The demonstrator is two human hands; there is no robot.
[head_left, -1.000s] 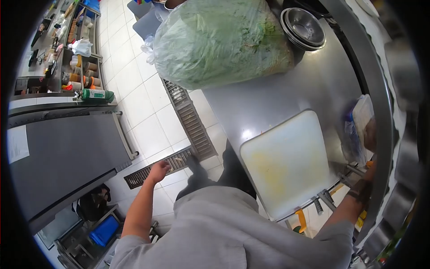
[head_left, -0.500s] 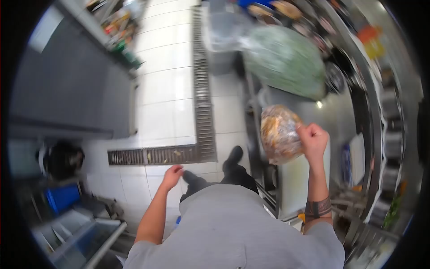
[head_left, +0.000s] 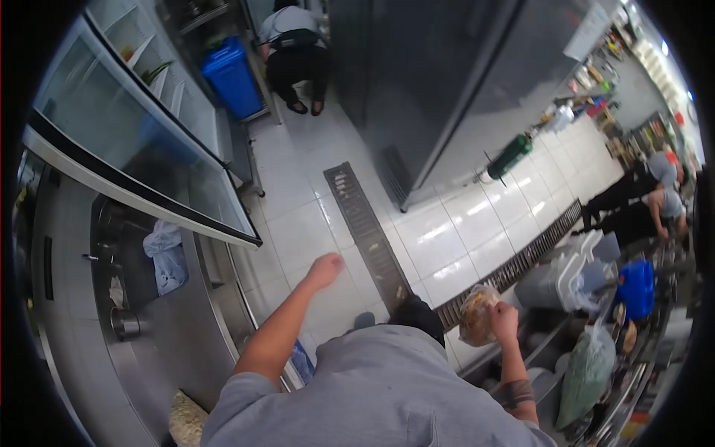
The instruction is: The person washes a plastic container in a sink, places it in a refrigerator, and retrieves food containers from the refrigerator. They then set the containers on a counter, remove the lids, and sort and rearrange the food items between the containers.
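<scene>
A clear plastic bag (head_left: pixel 475 325), clutched in the person's right grip (head_left: pixel 505 319), now appears over the floor (head_left: pixel 454 237) beside a drain grate (head_left: pixel 515 265); half a second earlier it overlapped a white cutting board in view. The camera has swung round, bringing in an open glass door (head_left: pixel 153 141) and a bending co-worker (head_left: pixel 298 56). The bag is shiny, crinkled and rounded, its brown and orange contents too blurred to name. Its long axis runs roughly up and down the view, the full end pointing toward the person's body. The left grip (head_left: pixel 325 271) hovers over the tiles, fingers curled; whether it is clenched cannot be told. A bulging green bag (head_left: pixel 588 376) lies at lower right.
</scene>
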